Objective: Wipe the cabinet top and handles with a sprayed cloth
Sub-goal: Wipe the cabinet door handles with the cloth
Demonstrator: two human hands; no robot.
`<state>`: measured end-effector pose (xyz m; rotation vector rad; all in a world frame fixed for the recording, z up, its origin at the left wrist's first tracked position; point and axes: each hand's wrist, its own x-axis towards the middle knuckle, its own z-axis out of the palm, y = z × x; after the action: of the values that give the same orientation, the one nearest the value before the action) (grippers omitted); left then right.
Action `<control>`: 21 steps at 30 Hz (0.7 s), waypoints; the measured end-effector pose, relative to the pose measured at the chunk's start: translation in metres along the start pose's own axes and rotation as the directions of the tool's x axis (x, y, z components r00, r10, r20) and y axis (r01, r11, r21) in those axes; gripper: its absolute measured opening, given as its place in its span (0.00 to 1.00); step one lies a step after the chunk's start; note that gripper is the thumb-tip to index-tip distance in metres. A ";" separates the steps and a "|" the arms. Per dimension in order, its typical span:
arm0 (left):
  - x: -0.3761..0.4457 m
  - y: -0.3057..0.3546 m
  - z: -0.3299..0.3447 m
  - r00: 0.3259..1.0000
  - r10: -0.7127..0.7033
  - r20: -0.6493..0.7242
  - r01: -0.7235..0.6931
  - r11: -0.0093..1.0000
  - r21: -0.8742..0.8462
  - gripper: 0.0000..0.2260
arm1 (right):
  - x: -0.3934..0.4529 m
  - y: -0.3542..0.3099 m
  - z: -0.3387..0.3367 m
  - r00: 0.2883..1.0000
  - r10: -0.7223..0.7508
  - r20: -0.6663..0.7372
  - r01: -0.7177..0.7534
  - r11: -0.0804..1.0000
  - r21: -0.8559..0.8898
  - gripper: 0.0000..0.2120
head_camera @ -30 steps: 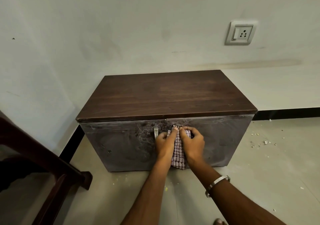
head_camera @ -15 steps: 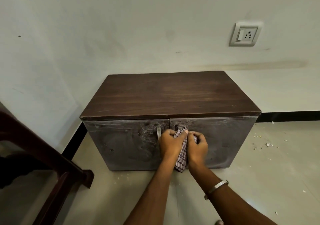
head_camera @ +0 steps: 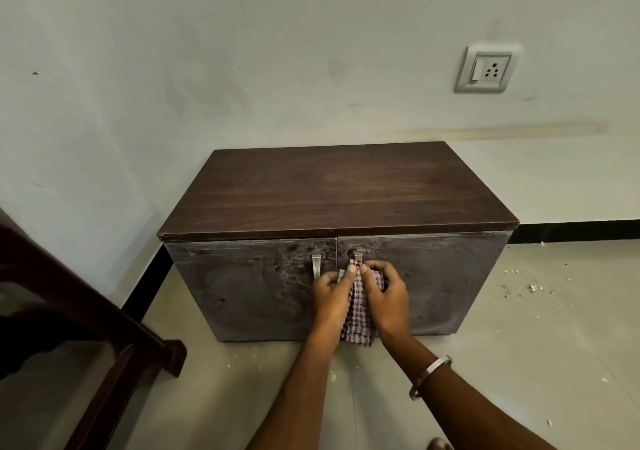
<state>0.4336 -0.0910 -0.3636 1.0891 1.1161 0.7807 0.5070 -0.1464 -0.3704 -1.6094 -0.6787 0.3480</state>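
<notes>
A low cabinet with a dark wooden top [head_camera: 336, 190] and two scratched grey doors stands against the wall. Its left handle [head_camera: 316, 265] shows fully; only the upper end of the right handle [head_camera: 357, 255] shows above my fingers. A checked cloth [head_camera: 358, 314] is wrapped round the right handle and hangs down the door. My left hand [head_camera: 330, 293] and my right hand [head_camera: 386, 293] both pinch the cloth from either side, thumbs meeting at its top.
A dark wooden chair frame [head_camera: 104, 328] stands at the lower left on the floor. A wall socket [head_camera: 486, 70] sits above right of the cabinet. Crumbs of debris [head_camera: 530, 288] lie on the floor to the right.
Both hands slid a little down the right handle with the cloth, so the handle's upper end now shows. The view has shifted slightly.
</notes>
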 end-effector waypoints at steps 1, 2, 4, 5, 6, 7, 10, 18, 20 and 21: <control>-0.001 -0.003 -0.001 1.000 0.003 0.006 -0.003 1.000 0.009 0.09 | -0.002 0.003 -0.001 1.000 -0.003 0.014 0.003 1.000 -0.013 0.06; -0.001 -0.006 -0.002 1.000 0.001 0.014 -0.002 1.000 0.020 0.10 | -0.004 0.006 -0.002 1.000 0.002 0.029 -0.001 1.000 -0.021 0.06; -0.001 -0.011 -0.004 1.000 -0.010 0.020 0.009 0.999 0.041 0.12 | -0.007 0.011 -0.003 0.998 0.033 0.058 -0.032 0.999 -0.022 0.06; -0.001 -0.013 -0.004 1.000 -0.012 0.013 0.011 0.999 0.053 0.13 | -0.008 0.013 -0.003 0.996 0.052 0.069 -0.050 0.999 -0.021 0.07; -0.001 -0.014 -0.005 1.000 -0.007 0.001 0.006 0.998 0.064 0.13 | -0.008 0.014 -0.003 0.995 0.065 0.075 -0.064 0.998 -0.021 0.07; 0.000 -0.015 -0.005 1.000 0.003 -0.009 -0.002 0.997 0.071 0.12 | -0.008 0.014 -0.002 0.994 0.072 0.078 -0.070 0.997 -0.021 0.07; 0.001 -0.014 -0.005 1.000 0.022 -0.006 -0.022 0.999 0.042 0.12 | -0.005 0.011 -0.001 0.996 0.055 0.074 -0.055 0.998 -0.006 0.07; 0.003 -0.019 -0.004 1.000 0.028 0.001 -0.028 1.000 0.002 0.08 | -0.004 0.015 0.001 0.998 0.025 0.062 -0.023 0.999 -0.025 0.07; 0.007 -0.021 -0.002 1.000 0.016 -0.018 -0.015 1.000 0.021 0.07 | -0.003 0.019 0.003 0.997 0.047 0.056 -0.046 0.999 -0.023 0.07; 0.008 -0.022 -0.001 0.999 0.011 -0.032 -0.010 0.999 0.035 0.07 | -0.002 0.020 0.005 0.997 0.060 0.052 -0.059 0.998 -0.017 0.08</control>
<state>0.4341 -0.0896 -0.3868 1.1155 1.1556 0.7915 0.5068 -0.1447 -0.3909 -1.6424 -0.6757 0.4315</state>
